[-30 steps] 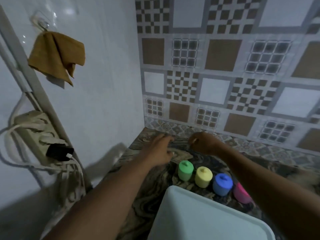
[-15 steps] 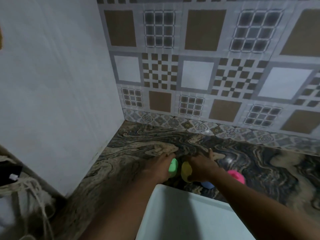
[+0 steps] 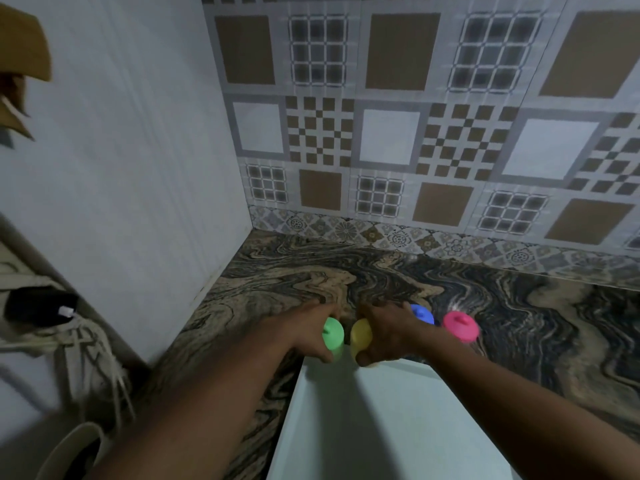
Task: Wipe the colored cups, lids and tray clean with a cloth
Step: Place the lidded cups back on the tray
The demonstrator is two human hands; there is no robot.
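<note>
From my seat at the feed, the left hand (image 3: pixel 304 332) is wrapped around the green cup (image 3: pixel 333 336), fingers curled over its far side and the thumb hooked under its near side. The right hand (image 3: pixel 388 332) is clasped on the yellow cup (image 3: pixel 361 337) in the same way, thumb low on the near side. The two cups sit just beside each other at the far edge of the pale tray (image 3: pixel 398 427), which fills the lower middle of my view and lies on the marbled table (image 3: pixel 519 323). To the right of the right hand stand the blue cup (image 3: pixel 423 313), partly hidden behind the knuckles, and the pink cup (image 3: pixel 460 325) just beside it; both are on the table and I can make out a small knob on each lid, as on the green lid. A brown cloth (image 3: pixel 24 46) hangs high on the plain white wall (image 3: pixel 138 168) at the left, well apart from the cups. Below it a black plug (image 3: pixel 38 306) sits among pale cables (image 3: pixel 90 348). The back wall (image 3: pixel 388 133) carries brown, white and checkered tiles. Motion blur softens everything, and I can read no lettering on the cups or plug.
</note>
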